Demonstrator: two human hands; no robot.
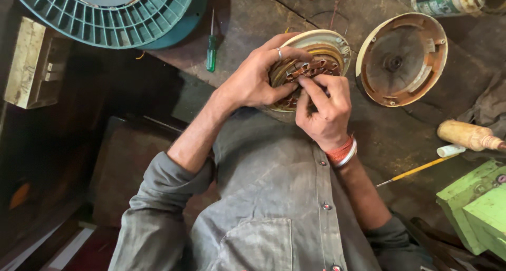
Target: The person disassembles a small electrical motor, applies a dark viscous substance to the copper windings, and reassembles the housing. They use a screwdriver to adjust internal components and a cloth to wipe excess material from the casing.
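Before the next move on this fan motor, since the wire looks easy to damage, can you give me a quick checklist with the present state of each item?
1. Left hand steadies the stator: ok.
2. Right hand fingers on the copper coils: ok.
3. Stator rests on the bench: ok.
4. Screwdriver lies beside the left hand: ok.
5. Cover lies apart from the stator: ok.
6. Wire unbroken under the fingers: cannot tell.

Glossy copper windings [308,71] were seen in a cream painted metal housing [337,42]; the bench [253,18] was rough, matt wood.
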